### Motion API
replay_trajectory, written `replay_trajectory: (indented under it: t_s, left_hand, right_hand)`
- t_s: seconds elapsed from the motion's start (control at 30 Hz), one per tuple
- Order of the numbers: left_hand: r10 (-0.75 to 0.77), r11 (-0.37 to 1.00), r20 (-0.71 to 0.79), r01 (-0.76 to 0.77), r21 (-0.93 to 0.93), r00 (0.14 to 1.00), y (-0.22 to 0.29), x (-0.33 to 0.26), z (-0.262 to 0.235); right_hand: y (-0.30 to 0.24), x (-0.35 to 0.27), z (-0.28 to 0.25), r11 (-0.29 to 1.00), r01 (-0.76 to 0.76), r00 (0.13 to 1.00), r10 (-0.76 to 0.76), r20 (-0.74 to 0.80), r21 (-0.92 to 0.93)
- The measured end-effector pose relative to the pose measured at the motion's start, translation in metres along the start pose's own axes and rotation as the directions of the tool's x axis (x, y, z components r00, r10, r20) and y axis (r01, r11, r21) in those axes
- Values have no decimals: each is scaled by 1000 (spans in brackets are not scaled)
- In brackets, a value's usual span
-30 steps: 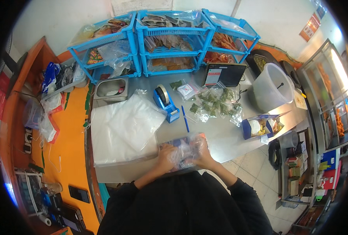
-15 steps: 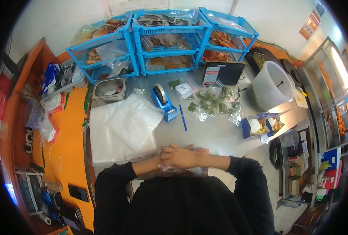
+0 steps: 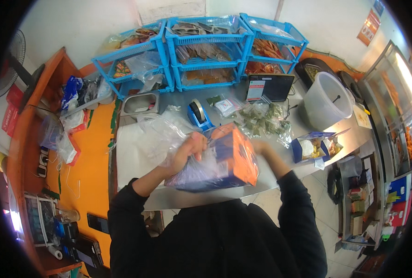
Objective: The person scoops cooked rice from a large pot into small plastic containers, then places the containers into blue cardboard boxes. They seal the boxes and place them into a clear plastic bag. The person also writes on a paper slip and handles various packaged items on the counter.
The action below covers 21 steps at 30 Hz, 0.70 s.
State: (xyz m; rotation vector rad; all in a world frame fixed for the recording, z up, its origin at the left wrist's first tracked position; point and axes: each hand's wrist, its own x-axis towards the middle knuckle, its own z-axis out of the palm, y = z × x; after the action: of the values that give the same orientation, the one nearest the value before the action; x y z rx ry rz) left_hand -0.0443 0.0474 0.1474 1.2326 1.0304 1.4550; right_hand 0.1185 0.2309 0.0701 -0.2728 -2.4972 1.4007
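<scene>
Both hands grip my orange-and-blue box (image 3: 231, 160) inside its clear bag above the worktop (image 3: 280, 153), left hand (image 3: 192, 147) nearer-side, right hand (image 3: 260, 148) behind, box lying crosswise.

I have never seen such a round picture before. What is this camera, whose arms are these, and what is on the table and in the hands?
There is no machine here. A person wears a wide camera on the head, looking down, so the picture bends at its edges. The two dark sleeves from below are that person's own arms. The left hand and right hand hold an orange and blue box inside a clear plastic bag, above a grey table. On the table lie a blue tape dispenser, small packets of green leaves, a white bucket and a metal tray. Blue baskets stand behind.
</scene>
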Motion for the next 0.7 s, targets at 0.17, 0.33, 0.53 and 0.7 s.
replay_trajectory:
  t_s: [0.17, 0.33, 0.53, 0.7]
  left_hand:
    - [203, 925, 532, -339, 171, 822, 85, 14, 3]
    - [-7, 121, 589, -584, 803, 808, 112, -11, -21]
    - [64, 517, 238, -236, 823, 969, 63, -30, -74]
    - [-253, 75, 551, -551, 831, 796, 24, -42, -116]
  right_hand:
    - [-68, 1, 70, 976, 202, 967, -212, 144, 84]
    - [-80, 14, 46, 746, 17, 999, 13, -40, 665]
    - [-58, 11, 129, 761, 588, 797, -602, 38, -275]
    - [13, 25, 247, 527, 849, 486, -760, 431, -28]
